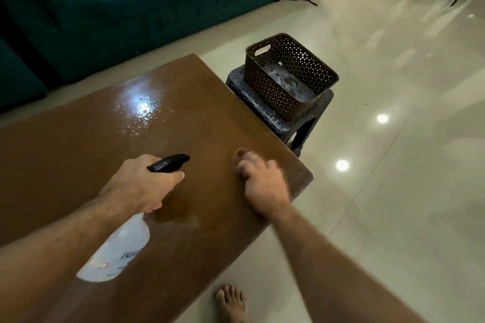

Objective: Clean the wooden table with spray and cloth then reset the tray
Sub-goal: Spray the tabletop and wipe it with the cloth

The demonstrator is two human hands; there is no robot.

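The wooden table [78, 152] fills the left and middle of the view, with a wet, shiny patch of droplets [143, 110] near its far side. My left hand [141, 183] grips a white spray bottle [120, 246] by its black trigger head, nozzle pointing toward the far right over the table. My right hand [262, 181] hovers low over the table's near right corner, motion-blurred, fingers curled downward. Whether it holds anything is unclear. No cloth is plainly visible.
A dark perforated basket [275, 92] stands on a dark patterned stool [273, 123] just past the table's right end. A teal sofa [105, 8] runs behind the table. Glossy tiled floor [393, 191] lies to the right. My bare foot [231, 304] is at the table's near edge.
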